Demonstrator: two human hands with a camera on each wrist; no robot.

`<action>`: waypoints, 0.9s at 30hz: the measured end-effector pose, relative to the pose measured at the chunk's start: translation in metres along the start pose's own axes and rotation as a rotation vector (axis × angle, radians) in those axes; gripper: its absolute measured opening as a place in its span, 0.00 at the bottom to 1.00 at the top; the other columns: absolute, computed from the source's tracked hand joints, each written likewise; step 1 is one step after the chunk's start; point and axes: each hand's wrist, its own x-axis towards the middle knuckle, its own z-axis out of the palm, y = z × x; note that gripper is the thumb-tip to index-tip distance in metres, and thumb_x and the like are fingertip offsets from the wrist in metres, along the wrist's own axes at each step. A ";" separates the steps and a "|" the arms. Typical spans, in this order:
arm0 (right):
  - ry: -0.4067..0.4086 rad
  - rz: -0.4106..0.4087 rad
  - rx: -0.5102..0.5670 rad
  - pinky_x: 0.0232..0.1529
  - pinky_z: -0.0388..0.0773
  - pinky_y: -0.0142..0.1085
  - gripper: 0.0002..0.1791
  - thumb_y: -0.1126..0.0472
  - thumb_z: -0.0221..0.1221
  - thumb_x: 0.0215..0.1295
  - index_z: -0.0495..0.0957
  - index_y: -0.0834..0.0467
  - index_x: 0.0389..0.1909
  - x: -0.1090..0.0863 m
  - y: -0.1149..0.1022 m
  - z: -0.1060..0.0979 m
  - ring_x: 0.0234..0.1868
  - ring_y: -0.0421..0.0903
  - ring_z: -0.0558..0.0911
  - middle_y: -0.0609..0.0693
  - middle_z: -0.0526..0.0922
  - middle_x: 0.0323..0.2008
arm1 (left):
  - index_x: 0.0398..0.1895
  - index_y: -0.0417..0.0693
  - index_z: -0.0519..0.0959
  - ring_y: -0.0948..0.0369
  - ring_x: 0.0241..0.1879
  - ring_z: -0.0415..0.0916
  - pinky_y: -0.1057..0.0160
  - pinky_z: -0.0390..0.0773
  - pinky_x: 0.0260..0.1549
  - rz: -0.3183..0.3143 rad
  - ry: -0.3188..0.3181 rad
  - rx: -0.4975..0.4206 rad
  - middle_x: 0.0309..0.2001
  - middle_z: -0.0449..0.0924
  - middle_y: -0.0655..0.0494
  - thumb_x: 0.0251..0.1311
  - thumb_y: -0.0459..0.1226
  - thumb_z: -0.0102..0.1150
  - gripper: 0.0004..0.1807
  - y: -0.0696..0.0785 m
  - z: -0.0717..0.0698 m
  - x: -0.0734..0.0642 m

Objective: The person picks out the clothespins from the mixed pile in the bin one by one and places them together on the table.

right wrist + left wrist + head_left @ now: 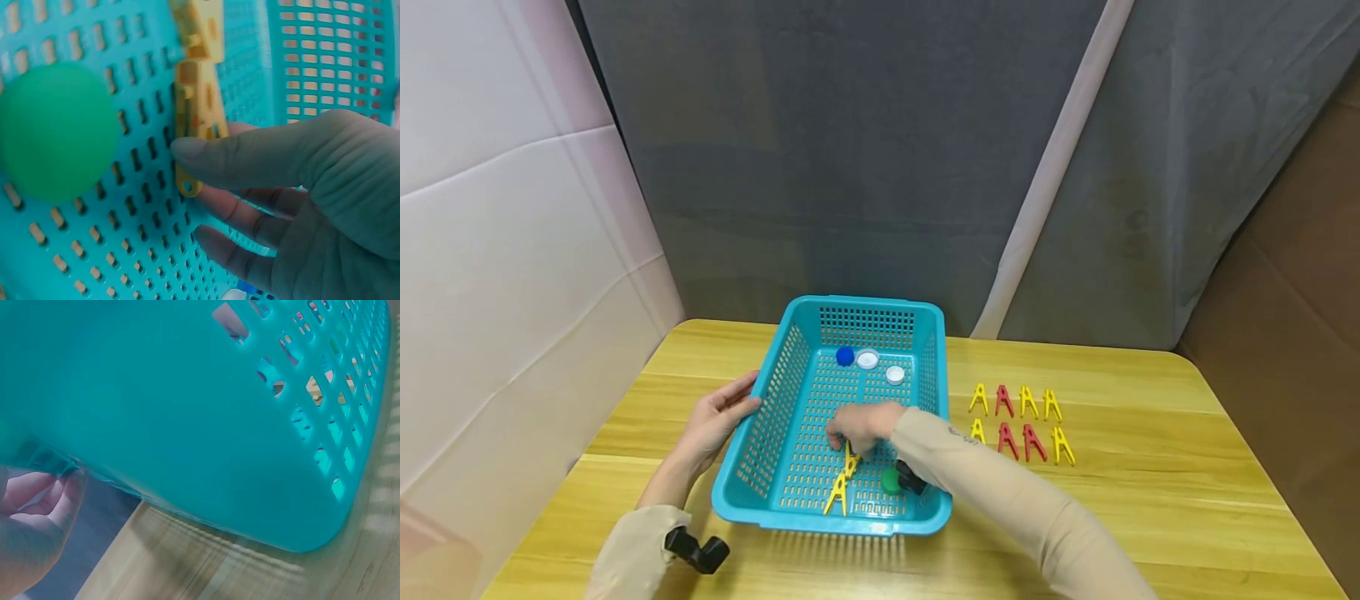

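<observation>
A blue-green plastic basket (833, 523) with slotted sides stands on the wooden table. My left hand (713, 423) grips its left rim, thumb and fingers pinching the edge in the left wrist view. Inside the basket, my right hand (861, 423) pinches a yellow clothespin (199, 103) between thumb and fingers. A second yellow clothespin (837, 493) adjoins the far end of the held one, close over the basket floor. Beside them lies a green round cap (59, 131), partly covered by the wrist camera in the head view.
Toward the basket's back lie a blue cap (845, 357) and two white caps, one larger (867, 359) and one smaller white cap (895, 375). Right of the basket, yellow clothespins (1028, 402) and red clothespins (1034, 442) form two rows on the table (1165, 467). Grey cloth (865, 167) hangs behind.
</observation>
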 end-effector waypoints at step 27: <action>0.242 0.007 0.158 0.25 0.64 0.26 0.11 0.64 0.69 0.50 0.74 0.56 0.24 -0.002 0.015 -0.013 0.24 0.37 0.65 0.42 0.68 0.22 | 0.68 0.31 0.57 0.75 0.44 0.73 0.72 0.77 0.41 0.002 -0.012 -0.011 0.58 0.68 0.41 0.65 0.34 0.53 0.31 0.002 0.000 -0.001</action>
